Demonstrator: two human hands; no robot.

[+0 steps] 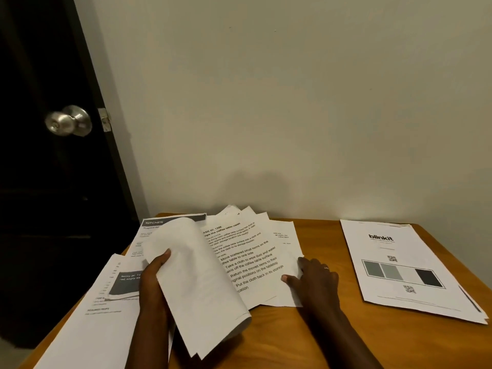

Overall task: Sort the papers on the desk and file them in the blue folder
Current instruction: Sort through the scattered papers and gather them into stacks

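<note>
White printed papers lie fanned out (247, 246) in the middle of the wooden desk (319, 339). My left hand (154, 278) grips a curled bundle of sheets (197, 278), lifted off the desk with its blank back towards me. My right hand (311, 275) rests on the right edge of the fanned papers, thumb and fingers pinching a sheet's corner. A separate stack topped by a "blinkit" sheet (399, 265) lies at the right. More sheets (106, 310) lie at the left front. No blue folder is in view.
The desk stands against a pale wall (292, 102). A dark door with a metal knob (69, 121) is at the left, close to the desk's left edge. Bare wood shows between the middle papers and the right stack.
</note>
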